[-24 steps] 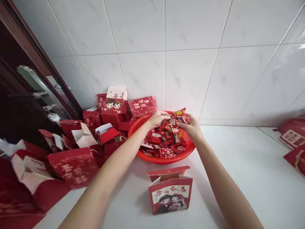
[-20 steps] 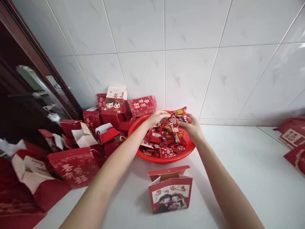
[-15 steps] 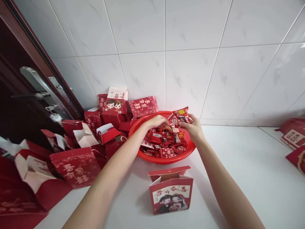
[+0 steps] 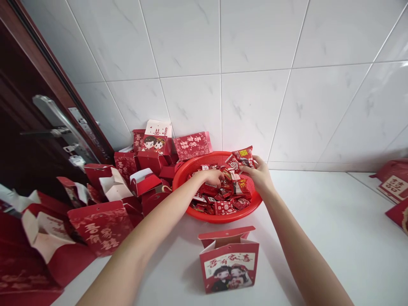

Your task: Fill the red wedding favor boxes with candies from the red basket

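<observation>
In the head view a red plastic basket (image 4: 219, 219) holds many small wrapped candies (image 4: 225, 207). My left hand (image 4: 212, 177) reaches into it from the left, fingers bent down among the candies; whatever its fingertips grip, if anything, is hidden. At the basket's right rim my right hand (image 4: 259, 174) pinches red candy packets (image 4: 244, 157) with yellow and white print, held upright above the rest. A red gift box (image 4: 229, 267) with a printed couple stands in front of the basket, its top flaps open.
Several red gift boxes (image 4: 102, 229) crowd the left side, many with open flaps. A tiled wall (image 4: 191, 93) rises behind the white tabletop (image 4: 306, 221). A dark door with a metal handle (image 4: 54, 114) stands at the left. Red bags (image 4: 393, 182) lie at the far right.
My left hand has shifted slightly down and left within the basket, its fingers now bent into the candies. My right hand keeps hold of the packets. The view has tilted slightly.
</observation>
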